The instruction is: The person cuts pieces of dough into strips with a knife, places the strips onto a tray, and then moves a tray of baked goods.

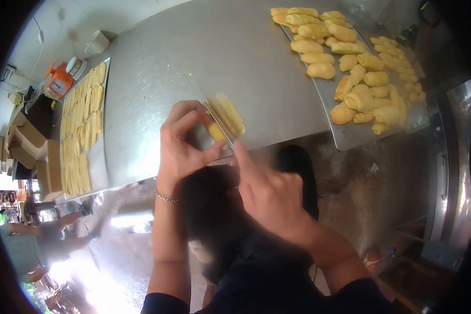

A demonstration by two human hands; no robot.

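Two bare hands work at the near edge of a grey metal table point(193, 47). The left hand point(180, 137) holds a yellow bread roll point(214, 131) on the tabletop, its fingers on the far side and its thumb on the near side, so the grip is narrow and closed around the bread. The right hand point(269, 191) is curled firmly around a knife point(221, 125); the handle is hidden inside the fist, and the forefinger points forward along the blade. The blade lies close along the right side of the roll; whether it is cutting into the bread, one cannot tell. Just right of the blade, long flat slices of bread point(233, 114) rest on the table.

At the left end of the table, a tray point(100, 165) carries rows of bread strips point(83, 120). Beyond it at the far left are an orange scale point(59, 82) and a white mug point(97, 42), with a cardboard box point(49, 165) left of the tray. On the right, another tray point(327, 112) bears a heap of whole rolls point(345, 49), and smaller-looking rolls point(400, 63) sit farther right. A bracelet point(167, 197) circles the left wrist. A ball point(371, 259) lies on the floor at the near right, and another person point(29, 248) shows at the near left.
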